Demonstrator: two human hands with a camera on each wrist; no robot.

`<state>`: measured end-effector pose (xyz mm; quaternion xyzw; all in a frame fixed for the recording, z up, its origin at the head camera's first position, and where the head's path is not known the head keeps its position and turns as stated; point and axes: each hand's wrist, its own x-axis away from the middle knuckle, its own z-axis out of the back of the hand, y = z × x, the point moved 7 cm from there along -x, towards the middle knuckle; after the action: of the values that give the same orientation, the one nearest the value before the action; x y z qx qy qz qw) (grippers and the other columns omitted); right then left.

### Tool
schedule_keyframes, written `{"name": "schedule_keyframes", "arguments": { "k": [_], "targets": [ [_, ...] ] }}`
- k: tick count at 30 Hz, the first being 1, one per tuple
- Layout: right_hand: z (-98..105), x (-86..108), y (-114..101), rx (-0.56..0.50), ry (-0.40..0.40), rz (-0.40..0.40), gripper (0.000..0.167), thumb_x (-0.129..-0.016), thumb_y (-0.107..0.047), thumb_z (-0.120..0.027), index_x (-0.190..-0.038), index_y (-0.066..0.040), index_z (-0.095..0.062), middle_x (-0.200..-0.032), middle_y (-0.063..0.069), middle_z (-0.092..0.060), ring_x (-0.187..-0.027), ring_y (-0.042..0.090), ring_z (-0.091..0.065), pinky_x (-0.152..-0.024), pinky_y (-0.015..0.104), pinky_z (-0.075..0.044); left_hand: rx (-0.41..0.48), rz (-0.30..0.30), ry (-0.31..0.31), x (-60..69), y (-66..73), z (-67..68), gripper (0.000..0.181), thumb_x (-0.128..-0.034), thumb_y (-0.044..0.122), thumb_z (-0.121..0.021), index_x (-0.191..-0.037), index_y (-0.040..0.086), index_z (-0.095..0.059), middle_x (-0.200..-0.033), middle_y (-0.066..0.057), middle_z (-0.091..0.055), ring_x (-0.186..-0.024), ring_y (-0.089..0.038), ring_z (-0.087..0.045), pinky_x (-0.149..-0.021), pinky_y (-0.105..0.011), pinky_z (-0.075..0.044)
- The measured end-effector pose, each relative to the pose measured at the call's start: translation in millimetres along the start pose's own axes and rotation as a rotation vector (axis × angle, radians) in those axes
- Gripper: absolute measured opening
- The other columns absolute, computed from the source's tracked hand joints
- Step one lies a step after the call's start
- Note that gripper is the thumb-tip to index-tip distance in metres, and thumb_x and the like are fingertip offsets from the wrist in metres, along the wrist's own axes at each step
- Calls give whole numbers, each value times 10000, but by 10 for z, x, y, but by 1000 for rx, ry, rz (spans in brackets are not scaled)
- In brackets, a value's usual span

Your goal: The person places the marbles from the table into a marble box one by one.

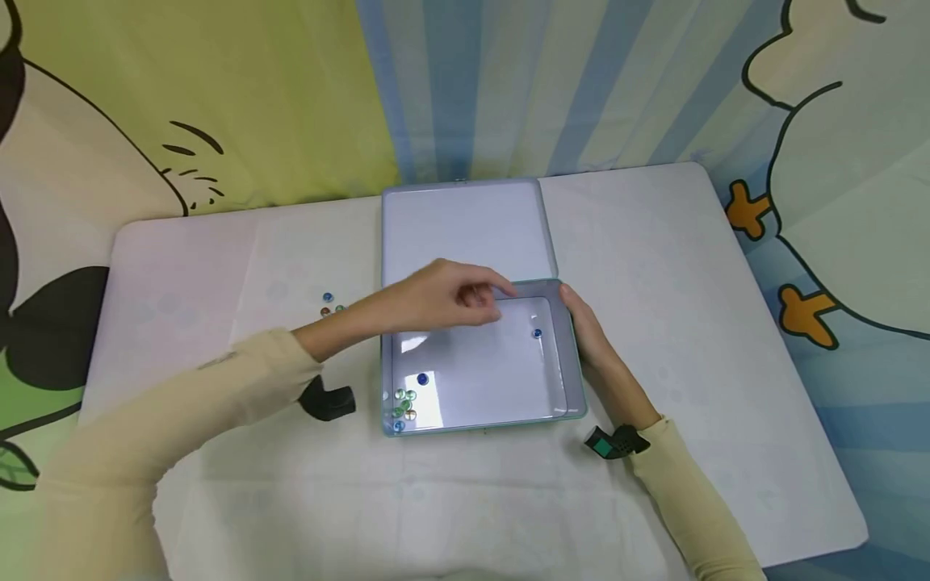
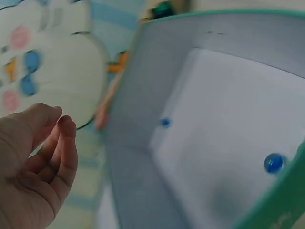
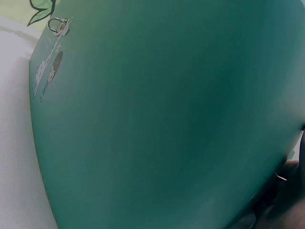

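Left hand [image 1: 459,297] released above marble box [image 1: 472,379], right hand [image 1: 592,335] holding its side

The marble box sits in the middle of the head view on a white-covered desk [image 1: 726,323], its interior pale lavender-grey. Its lid [image 1: 468,230] lies beyond it, toward the top of the frame, adjoining the box's far edge. In the right wrist view, green outer box surface fills most of the frame, with a metal ring [image 3: 57,26] at upper left.

The left hand hovers over the far part of the box, released, with its fingers loosely bent and the thumb close to the fingertips. The right hand grasps the box at the upper right corner of its right wall; its remaining fingers are hidden.

Inside, one blue marble [image 1: 537,332] lies near the right wall, and a dark blue marble [image 1: 422,378] lies toward the left. A cluster of greenish glass marbles [image 1: 405,406] gathers in the lower left corner, with a light blue marble [image 1: 398,425] at its bottom. Left of the box, just beyond the left forearm, a few loose marbles [image 1: 328,297] rest on the desk, blue and brownish.

A cartoon-printed curtain [image 1: 291,97] spans the top of the frame.
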<state>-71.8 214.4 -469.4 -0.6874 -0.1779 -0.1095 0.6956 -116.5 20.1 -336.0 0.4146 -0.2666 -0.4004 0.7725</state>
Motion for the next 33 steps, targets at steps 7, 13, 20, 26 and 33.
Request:
{"name": "schedule_keyframes", "arguments": {
  "k": [7,13,20,26,33],
  "targets": [
    [-35,-5,11,10,-9,6,756,-968,-636,-252,-1561,-175,-160,-1576,138,-213,-1426,308,-191,-1179,585,-67,84,221,411,1131,-565,696,330,-922,188,-667,-1247,145,-635,-959,-38,-680,-780,-127,-639,-664,-211,-517],
    [-29,-3,7,15,-8,10,738,-977,-620,-233,-1553,-162,-186,-1532,167,-258,-1387,316,-235,-1165,578,-107,94,489,663,2010,-1408,806,412,-928,292,-653,-1292,105,-600,-934,128,-661,-808,-68,-670,-691,-174,-537],
    [-13,13,7,10,4,4,737,-981,-619,-242,-1550,-153,-196,-1488,152,-295,-1325,263,-271,-1141,515,-159,211,554,759,2368,-1766,771,452,-918,251,-668,-1292,12,-578,-875,199,-665,-752,-3,-676,-673,-156,-542],
    [-10,16,10,13,4,1,740,-980,-623,-242,-1550,-154,-194,-1493,141,-291,-1316,251,-275,-1134,504,-169,130,503,727,2302,-1814,731,372,-924,245,-662,-1241,50,-633,-884,136,-680,-725,-14,-659,-639,-150,-517],
    [-17,3,2,11,4,-8,748,-977,-635,-234,-1547,-152,-208,-1444,159,-323,-1238,238,-335,-1080,461,-237,-48,504,673,2105,-1812,629,306,-909,319,-677,-1164,153,-707,-923,68,-690,-733,12,-621,-640,-129,-479]
  ]
}}
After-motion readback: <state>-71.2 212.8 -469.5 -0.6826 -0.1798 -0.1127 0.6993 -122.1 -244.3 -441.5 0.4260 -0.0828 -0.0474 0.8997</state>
